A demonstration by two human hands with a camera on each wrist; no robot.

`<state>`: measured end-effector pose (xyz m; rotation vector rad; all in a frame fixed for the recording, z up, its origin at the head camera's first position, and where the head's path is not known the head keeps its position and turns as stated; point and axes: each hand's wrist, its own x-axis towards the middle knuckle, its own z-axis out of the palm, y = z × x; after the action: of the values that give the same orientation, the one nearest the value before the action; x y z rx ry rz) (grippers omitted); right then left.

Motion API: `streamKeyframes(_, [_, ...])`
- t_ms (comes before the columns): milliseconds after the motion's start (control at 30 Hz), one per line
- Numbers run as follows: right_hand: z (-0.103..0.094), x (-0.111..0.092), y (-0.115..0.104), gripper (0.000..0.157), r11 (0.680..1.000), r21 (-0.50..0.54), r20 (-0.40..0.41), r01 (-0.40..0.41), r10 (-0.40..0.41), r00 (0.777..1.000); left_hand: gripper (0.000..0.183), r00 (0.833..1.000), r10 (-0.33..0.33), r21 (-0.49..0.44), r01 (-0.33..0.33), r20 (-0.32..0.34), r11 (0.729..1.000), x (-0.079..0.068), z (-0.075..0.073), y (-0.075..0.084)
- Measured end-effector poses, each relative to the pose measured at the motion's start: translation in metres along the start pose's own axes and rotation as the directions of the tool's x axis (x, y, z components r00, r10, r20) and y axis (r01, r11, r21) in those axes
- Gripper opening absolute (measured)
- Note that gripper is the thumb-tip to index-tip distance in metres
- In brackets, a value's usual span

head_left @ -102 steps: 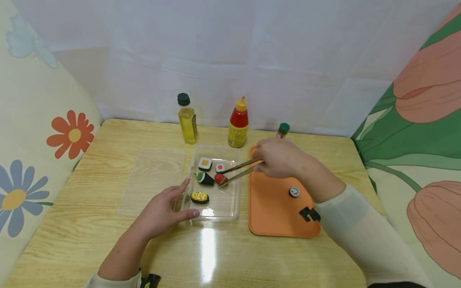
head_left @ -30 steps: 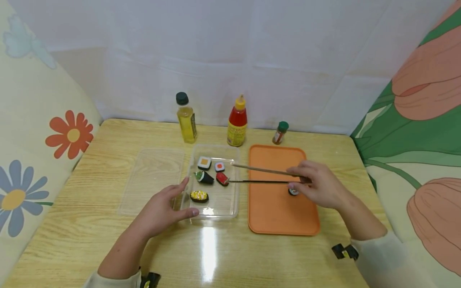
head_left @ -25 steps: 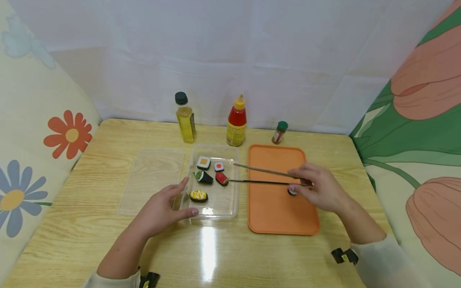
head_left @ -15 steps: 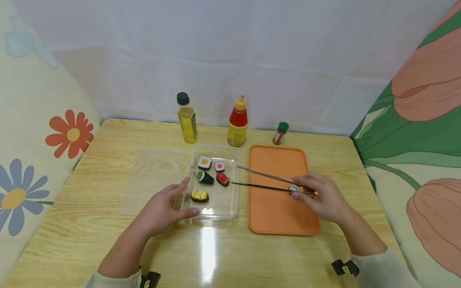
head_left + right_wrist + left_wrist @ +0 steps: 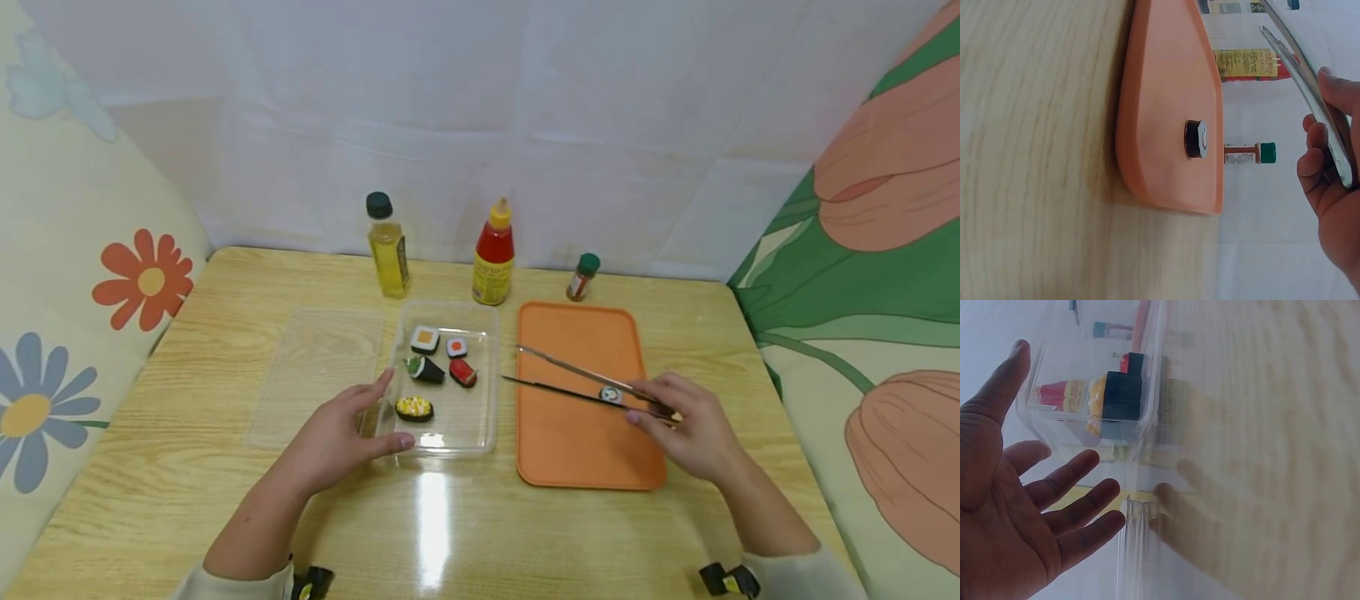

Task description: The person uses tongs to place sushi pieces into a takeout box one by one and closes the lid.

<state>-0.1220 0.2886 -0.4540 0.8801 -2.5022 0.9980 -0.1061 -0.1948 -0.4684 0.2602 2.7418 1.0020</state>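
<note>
My right hand (image 5: 693, 429) pinches metal tongs (image 5: 573, 368) near their joined end. Their arms stand apart, tips pointing left, above an orange tray (image 5: 577, 454). One sushi roll (image 5: 611, 395) with a dark rim sits on the tray; in the right wrist view it lies well below the tongs. My left hand (image 5: 341, 437) is spread at the left side of a clear plastic box (image 5: 468, 429), fingers and thumb extended. Inside are two white rolls, one with an orange centre (image 5: 425, 339) and one with red (image 5: 457, 347), a hand roll (image 5: 424, 370), a red-topped sushi (image 5: 462, 372) and a yellow-topped sushi (image 5: 414, 408).
A clear lid (image 5: 322, 375) lies flat on the wooden table (image 5: 360, 533) left of the box. Along the back stand an oil bottle (image 5: 388, 250), a red sauce bottle (image 5: 493, 258) and a small green-capped jar (image 5: 582, 277).
Earlier the tongs had the red-topped sushi at their tips in the box. Their tips now stand apart from it, and the right hand has drawn back rightward over the tray. Left hand unmoved.
</note>
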Motion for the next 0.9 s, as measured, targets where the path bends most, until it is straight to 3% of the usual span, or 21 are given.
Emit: streamKeyframes(900, [-0.021,-0.050,0.012,0.046,0.995,-0.060,-0.114,-0.082,0.075,0.991,0.109,1.000,-0.007,-0.007,0.007,0.000,1.000,0.000,-0.001,0.004])
